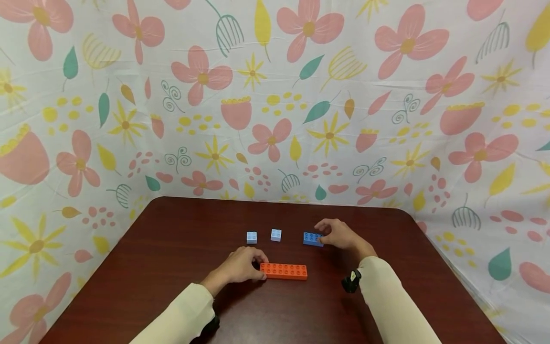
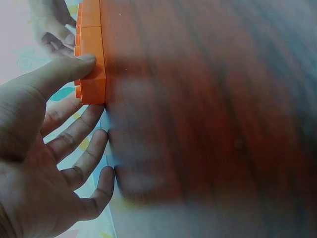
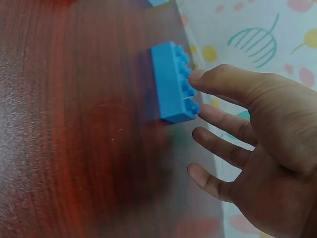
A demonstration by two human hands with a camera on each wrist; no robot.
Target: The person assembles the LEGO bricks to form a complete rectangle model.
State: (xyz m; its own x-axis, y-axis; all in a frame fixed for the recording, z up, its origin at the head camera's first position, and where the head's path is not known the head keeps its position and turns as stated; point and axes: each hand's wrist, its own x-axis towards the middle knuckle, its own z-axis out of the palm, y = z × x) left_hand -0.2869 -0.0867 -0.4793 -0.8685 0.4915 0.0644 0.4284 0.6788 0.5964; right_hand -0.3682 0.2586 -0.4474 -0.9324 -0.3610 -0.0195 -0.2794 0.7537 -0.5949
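The left hand (image 1: 238,266) pinches the left end of the long orange brick (image 1: 284,271). Its thumb is on the near side, and the fingers go behind, so that end is partly hidden. In the left wrist view, the far end of the orange brick is cut off at the top edge. A thin line crosses its side there, but I cannot tell if it is 1 brick or 2 joined.

The right hand (image 1: 339,235) is over the right end of the blue brick (image 1: 312,239) and hides some of it. Its fingers are spread and a bit bent, not wrapped around anything. I cannot tell if the thumb touches the bumps.

The orange brick sits on the brown table (image 1: 266,317), in front of the person, with its bumps up. Its long way goes from left to right, and its right end is a tiny bit closer to the person. The blue brick is farther back and to the right, also longer from side to side, bumps up. 2 small pale blue bricks (image 1: 251,237) sit behind the orange brick, near each other but apart. The wrists have black things (image 1: 351,281) on them; the left is mostly hidden by the sleeve (image 1: 182,310).
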